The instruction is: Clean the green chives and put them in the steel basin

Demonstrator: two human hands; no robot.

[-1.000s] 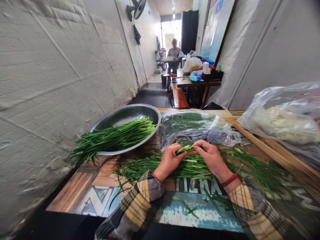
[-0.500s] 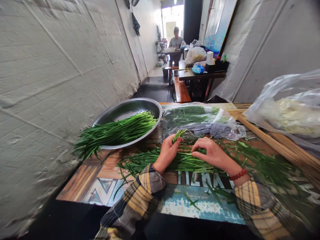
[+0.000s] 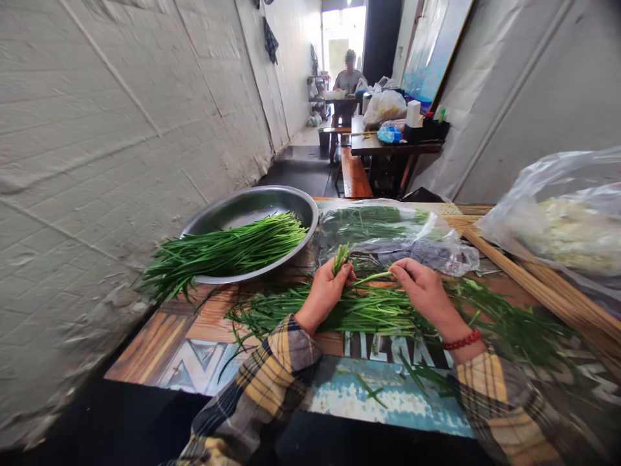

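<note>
My left hand (image 3: 326, 292) is closed round a small bunch of garlic chives (image 3: 341, 257), whose cut ends poke up above the fist. Between finger and thumb, my right hand (image 3: 427, 291) pinches the pale end of a chive stalk (image 3: 377, 277) that stretches across from the left hand. Under both hands lies a loose pile of chives (image 3: 373, 312) on the patterned table (image 3: 145, 353). To the left, a steel basin (image 3: 310, 223) carries a thick bundle of chives (image 3: 242, 249), its leafy ends hanging over the rim.
Behind my hands lies a clear plastic bag (image 3: 373, 220) with more chives inside. Bamboo sticks (image 3: 528, 278) and a bag of pale shredded food (image 3: 567, 220) are at the right. A person (image 3: 348, 77) sits at a far table; a white wall (image 3: 121, 129) runs along the left.
My right hand has closed from a loose curl above the pile into a pinch on a chive stalk by the left hand. The left hand keeps its bunch. The view has shifted slightly.
</note>
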